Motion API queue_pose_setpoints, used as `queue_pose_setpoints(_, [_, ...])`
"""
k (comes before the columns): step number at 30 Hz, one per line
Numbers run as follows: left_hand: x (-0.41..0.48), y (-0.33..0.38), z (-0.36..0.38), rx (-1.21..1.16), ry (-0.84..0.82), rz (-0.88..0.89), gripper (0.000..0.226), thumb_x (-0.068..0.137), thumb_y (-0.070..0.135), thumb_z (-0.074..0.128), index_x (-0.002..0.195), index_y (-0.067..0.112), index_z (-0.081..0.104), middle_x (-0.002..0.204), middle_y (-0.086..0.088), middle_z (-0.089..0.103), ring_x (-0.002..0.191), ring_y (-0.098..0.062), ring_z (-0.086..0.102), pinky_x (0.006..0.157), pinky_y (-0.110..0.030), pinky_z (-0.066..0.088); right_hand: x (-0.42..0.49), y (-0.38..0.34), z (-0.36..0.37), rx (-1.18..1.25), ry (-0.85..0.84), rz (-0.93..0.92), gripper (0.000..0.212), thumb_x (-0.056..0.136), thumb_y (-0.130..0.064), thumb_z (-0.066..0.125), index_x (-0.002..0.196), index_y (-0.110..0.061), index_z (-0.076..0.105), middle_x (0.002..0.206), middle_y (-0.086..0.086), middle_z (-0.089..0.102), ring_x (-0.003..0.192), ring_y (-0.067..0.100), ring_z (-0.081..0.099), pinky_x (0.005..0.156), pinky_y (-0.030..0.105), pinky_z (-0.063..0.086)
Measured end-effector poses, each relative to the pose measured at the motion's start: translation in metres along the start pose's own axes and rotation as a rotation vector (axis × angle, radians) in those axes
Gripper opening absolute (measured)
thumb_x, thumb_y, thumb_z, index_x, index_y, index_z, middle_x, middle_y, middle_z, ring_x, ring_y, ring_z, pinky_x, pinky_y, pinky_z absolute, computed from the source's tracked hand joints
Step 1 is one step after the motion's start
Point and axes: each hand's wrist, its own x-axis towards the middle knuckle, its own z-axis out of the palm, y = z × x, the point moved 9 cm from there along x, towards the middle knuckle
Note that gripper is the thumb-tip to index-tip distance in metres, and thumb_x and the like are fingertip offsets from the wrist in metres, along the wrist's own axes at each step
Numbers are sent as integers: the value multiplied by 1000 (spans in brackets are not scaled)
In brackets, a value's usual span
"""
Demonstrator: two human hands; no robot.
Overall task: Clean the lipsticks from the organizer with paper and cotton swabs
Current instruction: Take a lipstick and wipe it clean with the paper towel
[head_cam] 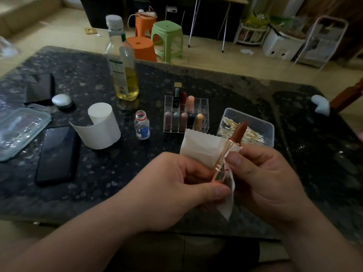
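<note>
**Inspector A:** Where do we record the lipstick (238, 131)?

**Inspector B:** We record it in the air above the near edge of the table (117, 183), tilted, with its brown-red tip pointing up and to the right. A sheet of paper (198, 146) lies behind its clear tube and folds round it.

**Inspector A:** And the hands?

**Inspector B:** We find the left hand (176, 185) curled, its thumb pinching the lower part of the paper at the foot of the tube. The right hand (263, 177) is curled too, its thumb pressed against the side of the tube. We note a small red mark on the paper beside that thumb.

**Inspector A:** And behind them?

**Inspector B:** We see the clear organizer (205, 114) standing well beyond the hands, with the other lipsticks (184, 120) upright in its compartments. To its right is an open container (269, 130) of cotton swabs (253, 134), and to its left a small bottle (142, 124) and a paper roll (102, 124).
</note>
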Motion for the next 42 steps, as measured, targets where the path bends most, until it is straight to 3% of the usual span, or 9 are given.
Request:
queue_pose_setpoints(5, [-4,5,-9,156,182,18,23,70,42,83,86,26,78,82,11,78,78,-6,75,80,-36,63,-1,-5,0,-18,-3,-26,28,80,-43,74,96,-20,80,93,12,76,87,27,74,74,35,60])
queue_pose_setpoints(9, [-1,-1,12,-14,-170,1,25,91,33,66,106,16,75,99,4,78,95,-12,73,87,-32,58,-1,-6,3,-51,-36,-42,28,84,-41,74,97,-16,78,91,12,76,84,26,73,72,36,59])
queue_pose_setpoints(11, [-1,-4,16,-38,-218,6,24,99,28,57,111,12,72,101,0,76,94,-16,70,85,-34,57,0,-4,5,-46,-48,-38,26,85,-37,73,96,-14,78,90,11,76,83,25,72,71,36,60])
queue_pose_setpoints(16, [4,-8,7,7,-124,15,24,94,35,58,103,20,74,97,-4,75,88,-22,70,81,-36,58,0,-4,2,-62,-21,-9,20,81,-34,70,93,-20,78,91,12,75,85,25,72,73,36,60])
queue_pose_setpoints(22, [4,-6,7,6,-158,-10,26,92,35,59,108,22,75,99,-2,77,91,-18,72,81,-32,58,-2,-1,1,-11,-23,40,46,76,-59,74,98,-18,77,93,19,72,86,26,69,77,37,59])
queue_pose_setpoints(27, [1,-2,8,-3,-175,1,18,99,25,59,105,18,75,96,-1,77,89,-12,71,79,-31,54,-1,-7,2,-92,-1,-14,40,79,-52,71,96,-16,77,91,26,66,80,25,68,72,34,59])
queue_pose_setpoints(34, [-4,6,2,61,-35,-8,21,81,35,77,96,22,81,91,5,80,85,-12,75,81,-35,60,-4,-16,8,-86,6,-43,27,80,-45,65,82,-22,78,78,11,71,69,18,69,62,27,59])
queue_pose_setpoints(38, [-9,9,-4,152,108,-3,35,62,51,78,87,27,80,83,12,78,78,-5,74,76,-31,63,-3,-16,10,-83,3,-32,27,80,-43,64,84,-20,77,82,15,71,74,21,71,65,32,61])
queue_pose_setpoints(42, [-9,7,4,114,38,52,27,79,50,70,97,31,75,92,11,76,85,-6,71,79,-29,60,-1,-16,10,-86,-9,-62,27,84,-45,65,85,-21,77,77,6,70,70,17,69,63,28,59])
